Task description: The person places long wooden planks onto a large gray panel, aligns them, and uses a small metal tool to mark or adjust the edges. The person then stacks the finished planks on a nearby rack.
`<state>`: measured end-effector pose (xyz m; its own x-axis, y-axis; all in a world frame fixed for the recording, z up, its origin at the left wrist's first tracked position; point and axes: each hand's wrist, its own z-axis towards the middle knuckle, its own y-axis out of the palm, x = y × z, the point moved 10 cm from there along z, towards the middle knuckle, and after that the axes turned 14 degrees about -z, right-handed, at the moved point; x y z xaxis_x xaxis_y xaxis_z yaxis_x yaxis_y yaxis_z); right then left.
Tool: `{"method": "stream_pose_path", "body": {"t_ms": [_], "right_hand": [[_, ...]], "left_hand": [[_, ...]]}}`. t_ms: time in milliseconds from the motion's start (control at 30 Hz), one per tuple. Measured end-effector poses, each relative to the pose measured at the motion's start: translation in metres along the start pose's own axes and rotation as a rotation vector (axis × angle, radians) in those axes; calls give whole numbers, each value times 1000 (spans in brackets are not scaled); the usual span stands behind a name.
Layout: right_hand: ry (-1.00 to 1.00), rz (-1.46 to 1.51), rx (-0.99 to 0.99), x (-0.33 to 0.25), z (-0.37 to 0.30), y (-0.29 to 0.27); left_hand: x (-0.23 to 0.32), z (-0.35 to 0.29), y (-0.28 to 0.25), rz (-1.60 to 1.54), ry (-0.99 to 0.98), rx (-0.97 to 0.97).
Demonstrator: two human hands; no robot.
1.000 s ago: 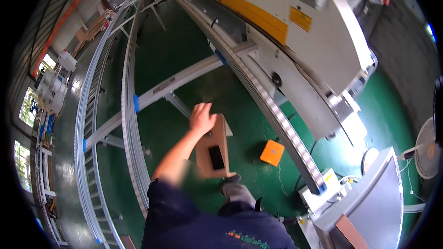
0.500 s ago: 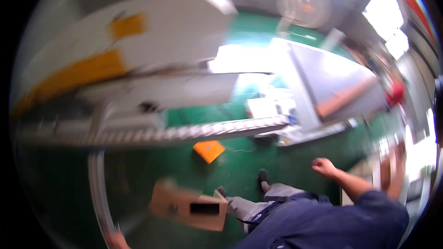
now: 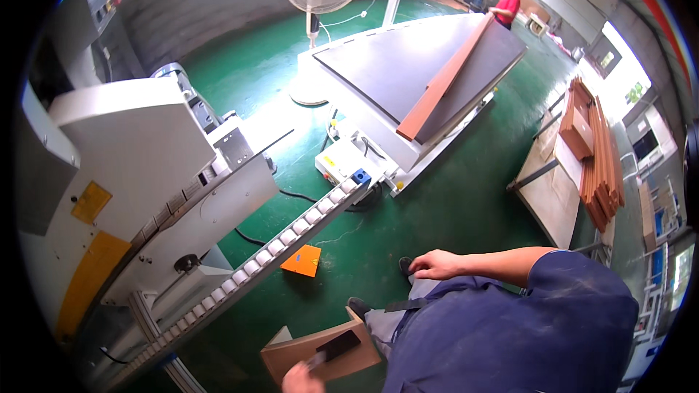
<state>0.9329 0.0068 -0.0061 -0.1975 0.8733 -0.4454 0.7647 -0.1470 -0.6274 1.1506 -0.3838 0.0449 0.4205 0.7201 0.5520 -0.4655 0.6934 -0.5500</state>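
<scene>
Fingers on our right hand (image 3: pixel 435 266), lower centre, curl loosely, empty; our blurred left hand's (image 3: pixel 302 380) grip, bottom edge, we cannot tell: steadiness helps beside the black slab (image 3: pixel 341 346).

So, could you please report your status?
Left hand at brown board, grip blurred. Right hand near thigh. Black phone on board. Orange box on floor nearby.
</scene>
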Motion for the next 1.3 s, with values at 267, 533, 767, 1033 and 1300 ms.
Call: {"method": "stream_pose_path", "body": {"t_ms": [267,533,767,1033,1300], "right_hand": [[-36,1361,155,-18,-11,-61],[134,1722,650,148,-32,-124],[382,1581,642,190,-15,-133],[507,832,1120,158,-5,-219],[842,537,945,138,32,-239]], "left_hand": [[204,248,241,-497,574,-515],[207,347,374,-528,379,-667],[-2,409,514,-595,-779,-579],[32,384,607,-1144,-1152,-895],[46,377,633,-1300,-1299,-1017]]}}
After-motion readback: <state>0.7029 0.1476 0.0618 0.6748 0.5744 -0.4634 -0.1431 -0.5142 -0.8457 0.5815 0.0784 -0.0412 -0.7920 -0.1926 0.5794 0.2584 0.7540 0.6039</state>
